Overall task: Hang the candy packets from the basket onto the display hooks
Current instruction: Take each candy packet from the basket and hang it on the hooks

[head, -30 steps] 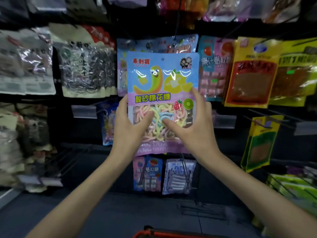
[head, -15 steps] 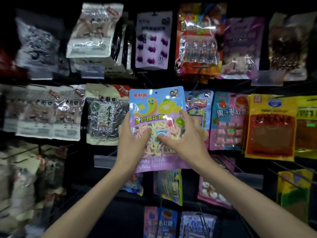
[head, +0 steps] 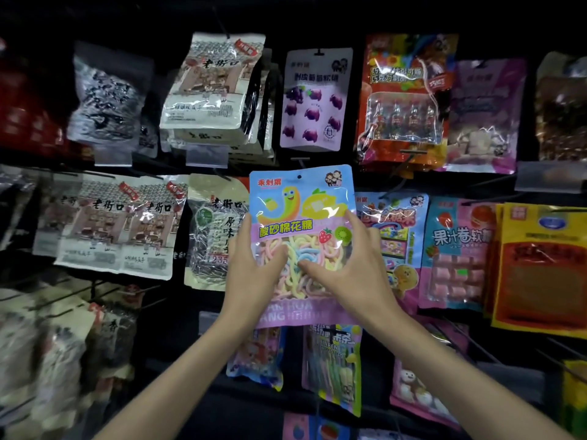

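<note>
The candy packet (head: 301,217), which I judged light, floppy and slick-filmed; fingers of left hand (head: 254,276) and right hand (head: 354,274) were clamped on its sides, leaving the hang hole (head: 299,177) clear above.

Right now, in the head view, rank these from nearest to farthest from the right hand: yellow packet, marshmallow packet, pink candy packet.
1. The marshmallow packet, gripped by the right hand.
2. The pink candy packet, to its right.
3. The yellow packet, far right.
</note>
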Demonstrator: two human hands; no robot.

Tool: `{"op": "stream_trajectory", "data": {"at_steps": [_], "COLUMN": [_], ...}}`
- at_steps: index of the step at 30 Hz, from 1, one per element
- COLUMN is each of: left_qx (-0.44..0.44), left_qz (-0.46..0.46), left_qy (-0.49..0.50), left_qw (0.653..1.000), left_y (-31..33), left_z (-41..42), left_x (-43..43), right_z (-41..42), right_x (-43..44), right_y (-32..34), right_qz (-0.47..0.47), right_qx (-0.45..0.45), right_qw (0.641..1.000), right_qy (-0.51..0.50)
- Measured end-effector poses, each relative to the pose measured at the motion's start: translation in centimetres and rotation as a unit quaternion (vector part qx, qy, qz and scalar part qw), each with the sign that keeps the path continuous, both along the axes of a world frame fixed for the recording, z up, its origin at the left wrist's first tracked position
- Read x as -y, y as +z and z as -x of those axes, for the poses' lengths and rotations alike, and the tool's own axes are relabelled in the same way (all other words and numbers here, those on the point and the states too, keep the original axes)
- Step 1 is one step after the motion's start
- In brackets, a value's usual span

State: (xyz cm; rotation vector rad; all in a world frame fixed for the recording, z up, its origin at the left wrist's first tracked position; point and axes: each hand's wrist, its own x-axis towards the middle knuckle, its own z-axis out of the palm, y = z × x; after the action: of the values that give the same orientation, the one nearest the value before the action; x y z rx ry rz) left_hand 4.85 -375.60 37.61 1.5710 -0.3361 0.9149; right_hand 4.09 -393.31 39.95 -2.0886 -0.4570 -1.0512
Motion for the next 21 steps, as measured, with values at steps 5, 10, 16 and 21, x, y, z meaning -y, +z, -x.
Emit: {"op": "stream_trajectory", "data": {"at_steps": [5, 10, 16, 21], "left_qx": [-0.016, -0.017, -0.022, -0.024], "left_qz": [-0.007, 0.017, 0.029, 0.016], "left_qy": [-0.008, -0.026, -0.033, -0.043], "left_qw": [1.0, 0.999, 0.999, 0.999], "left_y": [-0.1, -0.5, -0.4, 0.3], "left_z": [-0.1, 0.1, 0.0, 0.3], "left_x": [-0.1, 0.2, -0.2, -0.5], "right_z": [0.6, 0.9, 1.1, 1.3], "right_x": [0.5, 0.7, 0.4, 0.2], "right_y": [0.0, -0.1, 0.2, 0.3], "right_qz": [0.004, 0.01, 0.015, 0.002], "right_qx": [-0.008, -0.014, -0.018, -0.018], "right_qw": [1.0, 1.0, 1.0, 1.0], "right_qy": [-0.014, -0.011, -0.007, -0.003]}}
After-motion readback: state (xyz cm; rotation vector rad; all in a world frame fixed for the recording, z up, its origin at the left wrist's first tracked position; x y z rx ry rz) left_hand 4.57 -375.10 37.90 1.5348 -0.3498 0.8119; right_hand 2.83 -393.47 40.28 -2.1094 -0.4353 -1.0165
